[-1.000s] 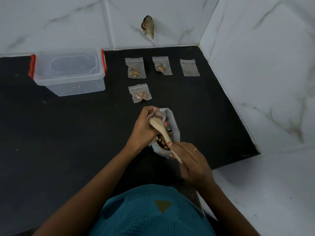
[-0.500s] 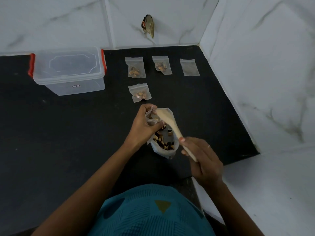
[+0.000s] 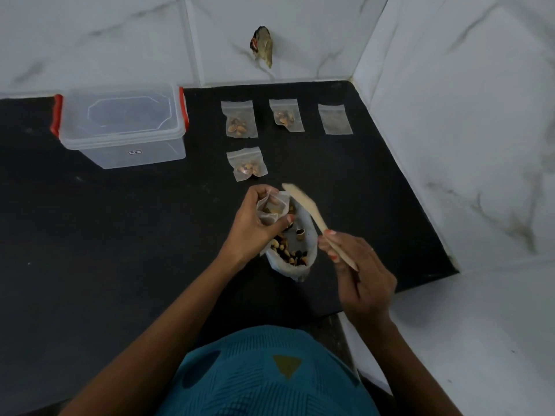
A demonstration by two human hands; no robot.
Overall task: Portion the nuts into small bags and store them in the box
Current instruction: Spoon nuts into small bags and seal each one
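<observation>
At the far left of the black countertop [image 3: 120, 235] stands a clear rectangular plastic box with red side latches [image 3: 123, 124]. Its lid looks seated, and it sits well apart from the work, probably parked there until the portions are ready to store. Right of it lie small clear zip bags laid flat so their contents stay put: a first filled bag [image 3: 239, 120] and a second filled bag [image 3: 286, 115] in the back row, and a third filled bag [image 3: 247, 163] nearer the person. Just below that one, the left hand [image 3: 258, 223] curls around a small clear bag being filled [image 3: 271, 210]. Fingers and thumb pinch its mouth wide and hold it directly over the large white open bag of mixed nuts [image 3: 292, 247], so anything that spills should drop back into the supply. A few nuts already show inside the held bag. The pale wooden spoon [image 3: 315, 219] slants across the large bag, with its bowl raised near the small bag's opening. Motion blur hides whether it carries anything. At the back, an empty clear zip bag [image 3: 335, 119] waits beside the filled row, presumably the next to take a portion. Furthest right, the right hand [image 3: 360, 271] grips the spoon's handle low between thumb and curled fingers, a hold that suits tipping the bowl by turning the wrist.
</observation>
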